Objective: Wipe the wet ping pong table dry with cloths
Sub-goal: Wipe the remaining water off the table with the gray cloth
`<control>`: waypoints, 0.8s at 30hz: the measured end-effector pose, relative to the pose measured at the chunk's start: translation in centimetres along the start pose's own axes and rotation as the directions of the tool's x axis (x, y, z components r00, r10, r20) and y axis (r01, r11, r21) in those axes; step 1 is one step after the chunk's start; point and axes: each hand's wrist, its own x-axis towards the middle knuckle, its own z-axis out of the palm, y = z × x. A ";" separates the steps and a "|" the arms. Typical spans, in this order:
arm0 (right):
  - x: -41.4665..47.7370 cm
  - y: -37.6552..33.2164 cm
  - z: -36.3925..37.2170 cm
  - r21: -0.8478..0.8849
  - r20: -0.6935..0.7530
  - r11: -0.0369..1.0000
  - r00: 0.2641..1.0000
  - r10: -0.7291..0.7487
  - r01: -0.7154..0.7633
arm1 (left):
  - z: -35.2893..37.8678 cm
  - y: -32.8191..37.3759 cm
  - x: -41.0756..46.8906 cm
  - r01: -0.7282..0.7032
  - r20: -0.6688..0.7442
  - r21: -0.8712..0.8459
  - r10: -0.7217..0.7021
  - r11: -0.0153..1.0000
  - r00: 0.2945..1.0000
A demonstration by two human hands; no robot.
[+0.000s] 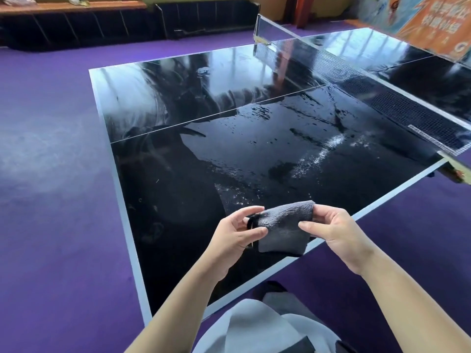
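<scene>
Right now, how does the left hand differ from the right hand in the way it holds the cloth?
The left hand pinches the cloth at its left edge, where a dark strip or loop shows, while the right hand pinches the right edge. The left hand shows its palm side to the camera; the right hand shows more of its back. Both hold the same grey cloth in the air above the near part of the wet table, not touching it.
</scene>
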 end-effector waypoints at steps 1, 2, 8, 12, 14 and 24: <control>0.7 0.0 -0.2 -0.035 0.017 0.999 1.000 -0.005 0.005 | 0.0 0.1 0.4 0.010 -0.014 0.070 -0.009 0.998 1.000; 1.1 -0.2 -0.3 -0.064 0.032 0.998 0.999 -0.006 0.008 | 0.0 0.3 0.5 0.026 -0.018 0.126 -0.024 0.992 1.000; 7.3 -0.5 -2.0 -0.084 0.212 0.996 0.977 0.008 0.010 | -1.2 0.5 3.4 0.057 -0.074 -0.120 -0.066 0.991 0.995; 12.0 -0.7 -2.8 -0.002 0.183 0.999 0.982 0.046 -0.047 | -0.5 1.4 6.1 -0.020 -0.309 -0.035 0.008 0.999 0.951; 14.5 0.4 -2.9 0.019 0.073 0.993 0.990 0.118 -0.119 | -0.3 1.3 7.6 0.026 -0.443 0.290 0.110 0.957 0.890; 21.9 6.5 -1.4 0.368 0.712 0.322 0.487 0.505 -0.872 | 1.5 1.7 15.1 0.085 -0.368 0.840 0.447 0.536 0.815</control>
